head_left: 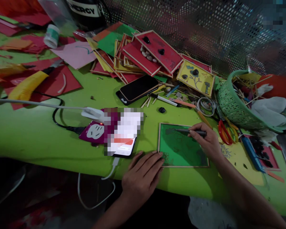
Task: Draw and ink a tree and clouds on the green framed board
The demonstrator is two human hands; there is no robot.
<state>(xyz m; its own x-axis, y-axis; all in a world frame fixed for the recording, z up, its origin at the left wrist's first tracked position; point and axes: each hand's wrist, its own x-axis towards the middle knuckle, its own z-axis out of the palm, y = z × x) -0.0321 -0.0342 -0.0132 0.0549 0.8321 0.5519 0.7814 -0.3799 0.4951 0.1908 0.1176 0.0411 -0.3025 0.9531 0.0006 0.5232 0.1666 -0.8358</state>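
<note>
In front of me lies a green card (181, 149) edged with thin wooden sticks, with dark drawn lines on it. My right hand (203, 135) pinches a dark marker pen (197, 132), its tip at the card's upper part near a dark drawn patch. My left hand (144, 173) lies flat with fingers stretched out, the fingertips touching the card's lower left corner. Just left of the card, a lit smartphone (125, 143) with a white cable rests against a purple power strip (92, 130).
Framed red cards (157, 51) are piled at the back beside a framed yellow card (195, 76). A green basket (231, 98) of scraps stands right, near red-handled scissors (225, 132). A dark phone (139, 87), a black stone (161, 110) and a yellow glue gun (28, 84) also lie here.
</note>
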